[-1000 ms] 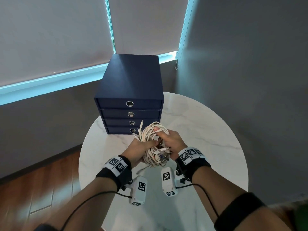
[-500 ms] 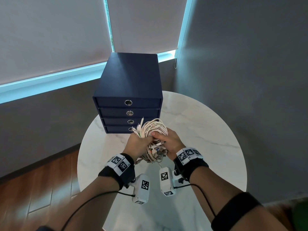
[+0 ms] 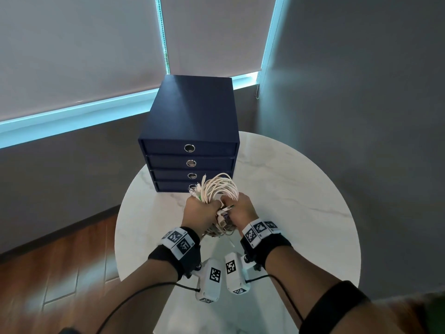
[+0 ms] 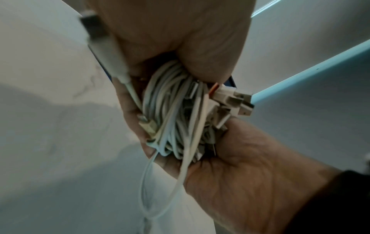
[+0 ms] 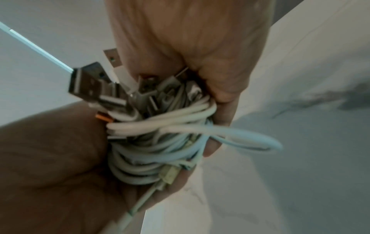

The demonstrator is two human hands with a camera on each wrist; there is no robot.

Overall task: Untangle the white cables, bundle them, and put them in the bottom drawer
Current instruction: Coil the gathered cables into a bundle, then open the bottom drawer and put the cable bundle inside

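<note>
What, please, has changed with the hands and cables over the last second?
Both hands, left hand and right hand, have closed in, squeezing the cables into a tighter coil. Neither let go. The drawers stay shut on the table.

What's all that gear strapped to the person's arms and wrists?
Both arms are bare. Each wrist wears a black band topped by white blocks printed with black square codes. Under each wrist hangs a white camera pod bearing another code, with a thin black cable trailing back. The right forearm has a second black band. The left hand and right hand wear no gloves.
</note>
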